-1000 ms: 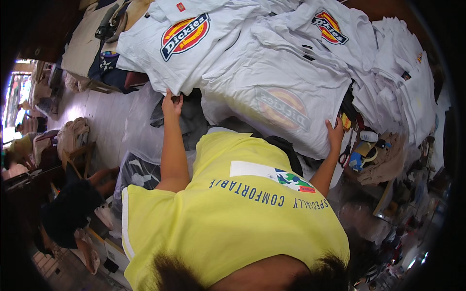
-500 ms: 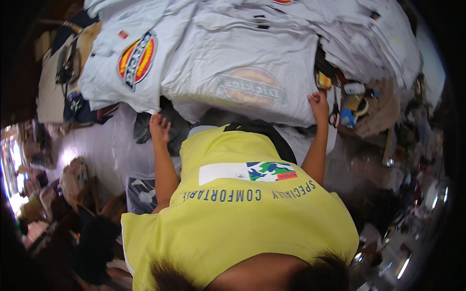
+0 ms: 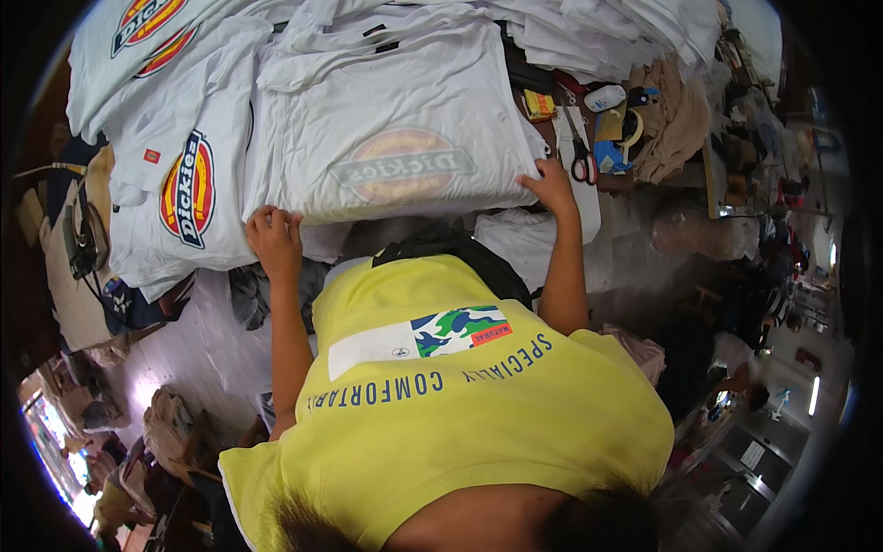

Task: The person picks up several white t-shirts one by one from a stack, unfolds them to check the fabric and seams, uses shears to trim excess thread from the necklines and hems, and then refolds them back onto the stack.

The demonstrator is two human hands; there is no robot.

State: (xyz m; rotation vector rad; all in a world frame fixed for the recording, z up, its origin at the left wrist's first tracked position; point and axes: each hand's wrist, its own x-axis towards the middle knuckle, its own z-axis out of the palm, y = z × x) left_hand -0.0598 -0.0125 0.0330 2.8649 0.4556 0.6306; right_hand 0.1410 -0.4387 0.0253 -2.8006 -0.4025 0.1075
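In front of me a white T-shirt lies spread over the table's near edge, its round print showing faintly through the cloth. The near left corner of this shirt is in my left hand, fingers curled over the fabric. On the opposite side my right hand pinches the shirt's near right edge between thumb and fingers. Close to the left hand lies another white T-shirt with a bold red, yellow and dark blue logo. The cloth hides some fingertips.
Right of the shirt are scissors, a small yellow box, a tape roll and brown cloth. More white shirts are heaped at the back. An iron stands far left. Clear plastic hangs below.
Both hands have closed on the near edge of the white T-shirt; the left was open below it before. The view has shifted, so the table things appear further left.
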